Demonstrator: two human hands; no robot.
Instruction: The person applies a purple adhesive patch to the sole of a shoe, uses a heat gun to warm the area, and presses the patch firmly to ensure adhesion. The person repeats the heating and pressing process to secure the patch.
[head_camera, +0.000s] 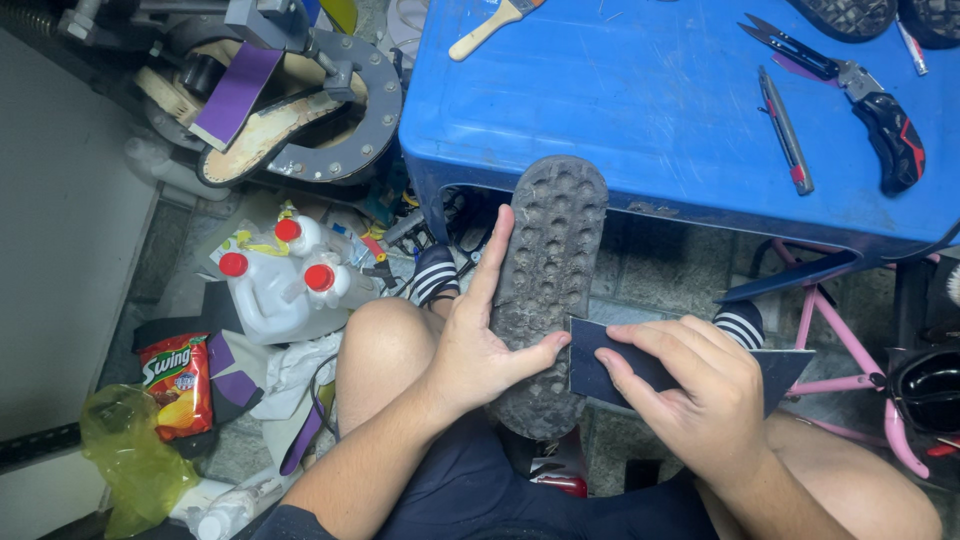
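Centrally, the left hand (478, 345) cups the grey shoe sole (545, 290) from its left edge, its grip clamped on it with the index finger laid up along the side and the thumb pressed across the lugged tread, so the sole stands lengthwise from the lap up toward the front edge of the blue worktop (640, 110). Just right of it, the right hand (685, 385) presses a dark sheet of sandpaper (600, 365) flat under its fingers, closed on it, with the sheet's left edge touching the sole near the thumb; the sheet's right corner pokes out past the hand, but how the thumb holds it underneath cannot be seen. The sole's lower end is hidden behind the left palm and the dark shorts. On the worktop, toward the upper right of the frame, lie a utility knife (885, 120), a slim pen-like cutter (786, 132) and, cut off by the top edge, a brush with a wooden handle (485, 28) and two more dark soles (850, 15). In the upper left stands a metal shoe press (300, 110) with a purple strip across it, only partly in view. Left of the knee sit white jugs with red caps (275, 275), a snack bag (180, 380) and a yellow plastic bag (135, 460) on the floor. A pink frame (850, 345) shows at the right.
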